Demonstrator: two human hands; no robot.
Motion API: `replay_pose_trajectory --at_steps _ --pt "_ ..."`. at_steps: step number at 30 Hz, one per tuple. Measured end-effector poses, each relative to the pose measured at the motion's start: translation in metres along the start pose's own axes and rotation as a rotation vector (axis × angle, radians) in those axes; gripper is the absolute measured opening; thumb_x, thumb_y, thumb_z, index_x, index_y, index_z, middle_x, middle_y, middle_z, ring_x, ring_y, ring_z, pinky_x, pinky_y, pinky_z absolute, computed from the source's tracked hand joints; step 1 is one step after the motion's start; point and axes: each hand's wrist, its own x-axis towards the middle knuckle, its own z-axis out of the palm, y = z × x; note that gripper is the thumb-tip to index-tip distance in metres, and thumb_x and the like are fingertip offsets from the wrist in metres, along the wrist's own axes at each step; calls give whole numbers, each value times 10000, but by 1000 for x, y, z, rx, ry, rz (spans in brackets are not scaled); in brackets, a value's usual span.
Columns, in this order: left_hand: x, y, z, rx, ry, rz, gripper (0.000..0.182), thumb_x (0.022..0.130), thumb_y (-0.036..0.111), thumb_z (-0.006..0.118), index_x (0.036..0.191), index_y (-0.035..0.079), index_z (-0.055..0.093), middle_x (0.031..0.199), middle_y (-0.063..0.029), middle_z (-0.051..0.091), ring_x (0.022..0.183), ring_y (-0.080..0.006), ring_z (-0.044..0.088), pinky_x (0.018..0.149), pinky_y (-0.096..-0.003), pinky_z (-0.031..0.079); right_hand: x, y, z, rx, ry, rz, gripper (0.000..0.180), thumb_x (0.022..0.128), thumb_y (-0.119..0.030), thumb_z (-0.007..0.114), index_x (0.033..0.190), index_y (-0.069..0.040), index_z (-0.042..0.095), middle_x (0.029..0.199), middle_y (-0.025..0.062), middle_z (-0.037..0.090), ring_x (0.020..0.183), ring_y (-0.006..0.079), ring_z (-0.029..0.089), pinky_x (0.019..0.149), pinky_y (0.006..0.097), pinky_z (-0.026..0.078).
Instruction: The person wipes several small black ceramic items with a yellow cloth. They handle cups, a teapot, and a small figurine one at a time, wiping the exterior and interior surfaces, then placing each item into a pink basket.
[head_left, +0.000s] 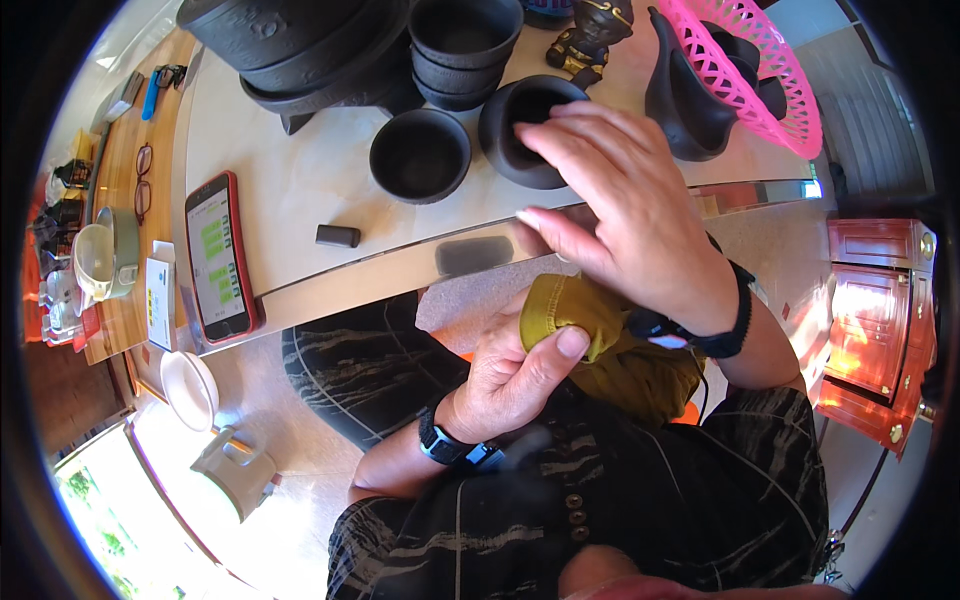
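Observation:
My left hand (510, 367) pinches a mustard-yellow cloth (570, 311) with a stitched hem between thumb and fingers, above my lap. The rest of the cloth hangs down behind it. My right hand (622, 195) reaches over a rounded dark clay bowl (499, 139) near the table's front edge. Its fingertips overlap the bowl's mouth, and the thumb stands apart from them. Whether the fingertips touch the bowl I cannot tell. Just left of it is a smaller dark cup (420, 157), and several matching cups (457, 71) are stacked behind.
Large dark clay vessels (315, 67) stand at the back left. A small monkey figurine (592, 41), a dark pitcher (686, 97) and a pink plastic basket (795, 97) lie right. On the left are a lit phone (221, 259), a small black object (337, 236) and eyeglasses (142, 180).

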Motion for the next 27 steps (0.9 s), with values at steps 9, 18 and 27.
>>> replay_pose_trajectory --at_steps 9,18,27 --pt "-10 -3 4 -52 88 100 265 914 169 491 1092 -25 521 1108 -151 522 1021 -264 501 888 -348 373 -14 -6 -11 529 11 306 253 773 -78 682 981 12 570 856 69 609 788 125 573 716 252 439" --pt "-8 -11 3 717 -125 467 532 874 230 546 1294 -20 337 1323 -187 349 1229 -319 336 1026 -397 199 -66 -44 -19 795 201 538 142 880 -125 586 868 17 591 747 53 551 661 129 497 605 239 396" --pt "-6 -11 13 394 94 186 583 918 316 446 1351 -49 305 1303 -175 440 1190 -259 445 1025 -365 293 -81 -39 -11 645 316 301 132 829 -147 610 761 -36 594 679 42 569 582 182 471 610 295 355"
